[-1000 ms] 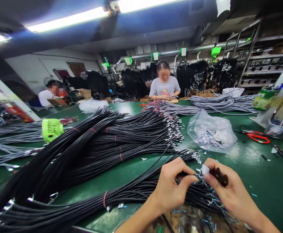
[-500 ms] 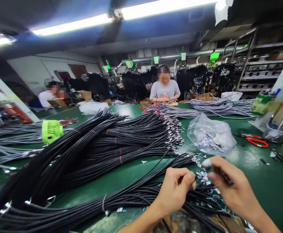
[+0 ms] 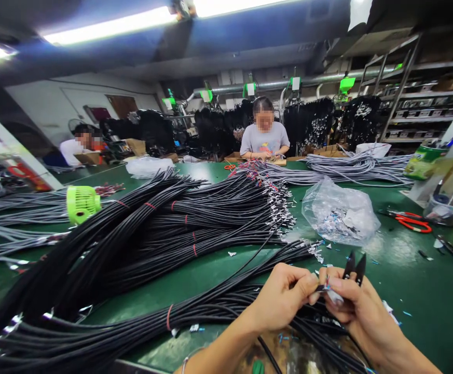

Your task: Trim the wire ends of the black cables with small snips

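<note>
My left hand (image 3: 280, 300) is closed in a pinch on the end of a black cable (image 3: 263, 348), whose thin coloured wires stick out at the fingertips. My right hand (image 3: 356, 310) is closed round small black snips (image 3: 355, 267); their two blades point up, apart, just right of the cable end. The fingertips of both hands meet over that end. Beneath the hands lies a bundle of black cables (image 3: 140, 332) tied with a red band.
Big bundles of black cables (image 3: 164, 223) cover the green table (image 3: 413, 291). A clear plastic bag of small parts (image 3: 339, 213), red scissors (image 3: 415, 222), a green fan (image 3: 80, 203) and grey cables (image 3: 351, 169) lie further off. Two people sit at the far side.
My hands have come together at the cable end. The snips, earlier lying dark in my right hand, now stand upright with blades showing. The view has dipped slightly.
</note>
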`<control>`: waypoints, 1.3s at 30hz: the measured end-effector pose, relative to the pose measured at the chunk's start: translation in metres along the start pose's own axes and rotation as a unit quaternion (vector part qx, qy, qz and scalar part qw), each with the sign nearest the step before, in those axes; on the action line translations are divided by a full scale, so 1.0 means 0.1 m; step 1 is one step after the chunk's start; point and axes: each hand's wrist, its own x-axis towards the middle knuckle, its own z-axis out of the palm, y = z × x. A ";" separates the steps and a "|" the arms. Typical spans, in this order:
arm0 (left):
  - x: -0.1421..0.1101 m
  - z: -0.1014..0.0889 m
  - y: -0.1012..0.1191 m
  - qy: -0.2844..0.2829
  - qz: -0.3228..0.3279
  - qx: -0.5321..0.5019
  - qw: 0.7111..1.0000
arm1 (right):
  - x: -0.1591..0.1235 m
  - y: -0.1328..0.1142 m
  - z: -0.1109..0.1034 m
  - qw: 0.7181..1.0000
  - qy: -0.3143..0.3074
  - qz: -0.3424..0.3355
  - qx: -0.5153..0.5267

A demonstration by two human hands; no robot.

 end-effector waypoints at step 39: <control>0.05 0.07 -0.07 0.100 0.017 -0.046 0.994 | -0.03 -0.11 -0.16 0.914 0.138 -0.261 -0.277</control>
